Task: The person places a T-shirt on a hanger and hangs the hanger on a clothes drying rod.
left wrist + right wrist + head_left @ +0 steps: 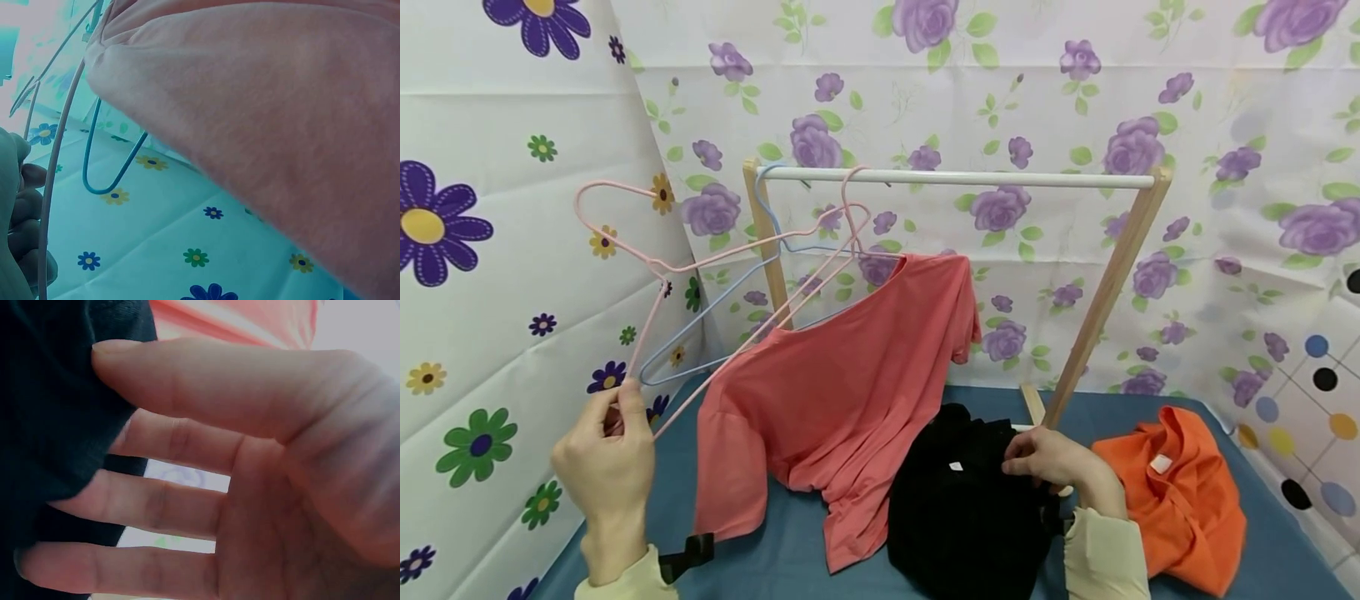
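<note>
Down at 8 o'clock in the head view, the left hand (606,454) is held up off the table (793,533), knuckles high, its forearm rising from the bottom edge. Its fingers are bent in, and the thumb and fingers pinch one side of a bare pink hanger (730,252). That hanger's hook points up toward 10 o'clock, and its far end reaches toward 2 o'clock from the hand.

Over at 4 o'clock, the right hand (1060,462) reaches in low, its arm coming up from 5 o'clock and its fingers pointing to about 10 o'clock. It holds the edge of a black cloth (966,525) – the thumb lies on one side and the fingers, nearly straight and spread apart, go behind the other. The black cloth lies bunched at 5 o'clock.

Between the hands, a coral shirt (850,358) hangs just below the middle, its lower part touching the table. A blue hanger (711,308) hooks on the rack's white bar (1000,178) at about 11 o'clock. An orange cloth (1195,508) lies crumpled at 4 o'clock – just past the right wrist.
</note>
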The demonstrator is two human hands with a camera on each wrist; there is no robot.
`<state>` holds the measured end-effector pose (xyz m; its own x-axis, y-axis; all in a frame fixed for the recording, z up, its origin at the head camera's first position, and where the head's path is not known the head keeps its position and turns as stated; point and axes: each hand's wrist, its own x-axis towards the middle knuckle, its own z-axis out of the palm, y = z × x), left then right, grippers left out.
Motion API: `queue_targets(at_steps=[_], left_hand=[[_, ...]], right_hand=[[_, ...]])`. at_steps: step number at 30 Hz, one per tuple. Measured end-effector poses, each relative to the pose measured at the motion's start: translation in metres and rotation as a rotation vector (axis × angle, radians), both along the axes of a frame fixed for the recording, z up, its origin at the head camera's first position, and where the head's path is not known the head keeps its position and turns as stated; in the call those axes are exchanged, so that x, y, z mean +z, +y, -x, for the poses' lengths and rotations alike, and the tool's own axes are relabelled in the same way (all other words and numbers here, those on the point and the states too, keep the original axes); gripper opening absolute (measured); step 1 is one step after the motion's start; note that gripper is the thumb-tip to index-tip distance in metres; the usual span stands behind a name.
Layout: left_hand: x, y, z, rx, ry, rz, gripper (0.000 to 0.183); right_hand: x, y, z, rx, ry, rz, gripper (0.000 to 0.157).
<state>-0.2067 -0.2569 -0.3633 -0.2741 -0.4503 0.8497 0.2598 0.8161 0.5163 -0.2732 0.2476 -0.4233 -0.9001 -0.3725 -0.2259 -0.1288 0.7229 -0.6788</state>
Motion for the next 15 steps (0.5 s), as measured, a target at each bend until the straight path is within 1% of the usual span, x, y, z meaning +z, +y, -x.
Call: queue_targets(at_steps=[3, 5, 10, 15], left_hand=[[0.001, -0.003, -0.001, -0.002, 0.008, -0.016, 0.029], [0.001, -0.005, -0.001, -0.001, 0.020, -0.032, 0.029], [0.000, -0.012, -0.002, 0.014, 0.070, -0.062, 0.029], [-0.003, -0.019, -0.004, 0.010, 0.081, -0.079, 0.029]], right_hand=[[-0.001, -0.002, 0.000, 0.011, -0.009, -0.001, 0.006], [-0.002, -0.002, 0.001, 0.006, -0.011, -0.006, 0.008], [-0.003, -0.005, 0.000, -0.048, 0.007, -0.029, 0.009], [-0.004, -0.006, 0.004, -0.109, 0.077, -0.054, 0.023]])
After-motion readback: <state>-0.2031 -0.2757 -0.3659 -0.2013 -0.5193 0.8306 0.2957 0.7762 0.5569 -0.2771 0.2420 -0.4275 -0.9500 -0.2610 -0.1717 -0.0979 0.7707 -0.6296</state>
